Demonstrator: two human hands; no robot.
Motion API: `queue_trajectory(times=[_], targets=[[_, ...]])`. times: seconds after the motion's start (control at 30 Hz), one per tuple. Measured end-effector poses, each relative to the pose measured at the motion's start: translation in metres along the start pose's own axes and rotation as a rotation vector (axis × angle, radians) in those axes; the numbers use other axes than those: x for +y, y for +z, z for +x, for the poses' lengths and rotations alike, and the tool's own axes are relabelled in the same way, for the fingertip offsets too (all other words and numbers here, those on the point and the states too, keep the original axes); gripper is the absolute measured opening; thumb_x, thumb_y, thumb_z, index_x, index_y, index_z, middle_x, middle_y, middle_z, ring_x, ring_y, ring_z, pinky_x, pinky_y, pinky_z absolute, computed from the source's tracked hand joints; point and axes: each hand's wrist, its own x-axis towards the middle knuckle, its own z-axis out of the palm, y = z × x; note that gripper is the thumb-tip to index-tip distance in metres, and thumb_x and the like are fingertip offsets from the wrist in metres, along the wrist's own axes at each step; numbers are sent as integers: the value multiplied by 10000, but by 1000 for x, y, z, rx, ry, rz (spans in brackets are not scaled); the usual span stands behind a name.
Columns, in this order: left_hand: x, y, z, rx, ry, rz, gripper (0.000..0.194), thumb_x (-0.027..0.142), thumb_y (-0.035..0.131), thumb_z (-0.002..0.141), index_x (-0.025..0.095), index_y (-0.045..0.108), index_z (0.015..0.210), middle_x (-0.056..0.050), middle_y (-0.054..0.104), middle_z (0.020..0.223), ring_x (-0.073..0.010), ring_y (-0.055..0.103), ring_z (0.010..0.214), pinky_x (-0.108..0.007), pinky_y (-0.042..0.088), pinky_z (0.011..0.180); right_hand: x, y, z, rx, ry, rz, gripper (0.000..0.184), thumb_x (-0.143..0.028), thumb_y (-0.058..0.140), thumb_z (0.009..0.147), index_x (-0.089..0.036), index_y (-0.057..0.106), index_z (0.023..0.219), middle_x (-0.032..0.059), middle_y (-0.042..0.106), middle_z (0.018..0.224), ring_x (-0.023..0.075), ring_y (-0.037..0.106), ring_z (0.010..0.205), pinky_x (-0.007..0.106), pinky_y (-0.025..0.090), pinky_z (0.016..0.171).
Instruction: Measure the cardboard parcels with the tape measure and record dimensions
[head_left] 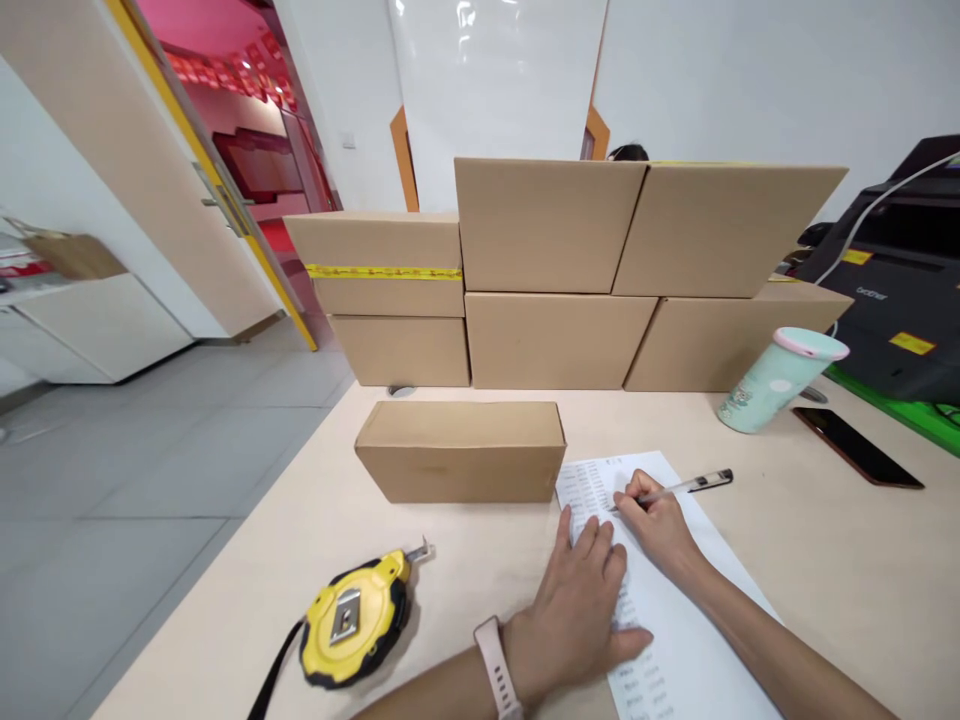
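- A pale tabletop [465,590] fills the lower middle of the frame, with a white wall [712,70] behind and an open doorway at the upper left.
- The person's right hand [660,525], right of centre, pinches a pen [690,486] between thumb and fingers. The pen's long axis runs nearly level: its writing end points left and slightly down, its black-ended tail right and slightly up past the knuckles.
- The left hand [577,600], at lower centre, lies spread with fingers toward the top of the frame and thumb out to the right, holding nothing in its grasp. It rests on the left part of a printed sheet [697,640], which lies under both hands, its long axis slanting from upper centre to lower right.
- A small carton [461,455] sits just beyond the left hand, its long axis running left to right; its contents cannot be seen.
- A yellow tape measure [356,620] lies at lower left, hook toward the upper right, strap toward the bottom edge.
- A mint cup [780,380] leans rightward in view at the right, near a phone [859,447]; what it contains cannot be told.
- Stacked cardboard boxes [562,340] stand in two tiers across the back, contents hidden.
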Motion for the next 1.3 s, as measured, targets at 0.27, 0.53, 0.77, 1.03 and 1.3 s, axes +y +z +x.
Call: queue_trajectory(times=[0.27,0.53,0.77,1.03,1.3], targets=[[0,-2,2,-20,-7,3,724,616,495,845,87,428,1334,-216,400,1460,-345,283,1396,-563,89,1174,-2,0,-2,-30,20,-22,278,-317,593,735,-247,372,582,-73,341,518,118,341,503,256,293,488],[0,1,2,-16,-3,-1,746,639,456,854,59,432,1322,-229,399,1455,-349,275,1397,-557,65,1177,-6,1,-3,-54,46,-42,284,-336,586,741,-249,362,590,-78,325,515,115,325,491,258,281,486],[-1,4,1,0,4,36,761,651,448,850,62,420,1332,-222,404,1454,-343,288,1392,-561,72,1175,-2,2,-3,-72,34,-65,260,-308,568,753,-248,360,609,-79,333,522,112,330,498,254,286,491],[-1,3,2,11,12,107,728,633,458,856,72,428,1319,-201,428,1443,-328,302,1387,-553,106,1174,3,1,-1,-67,8,-79,244,-284,549,735,-251,348,600,-80,313,527,112,322,499,250,271,476],[-1,4,2,16,17,120,720,638,460,852,83,434,1311,-195,436,1438,-327,321,1376,-560,124,1170,1,1,-2,-51,5,-88,239,-291,543,737,-251,347,605,-82,315,524,110,322,496,249,275,477]])
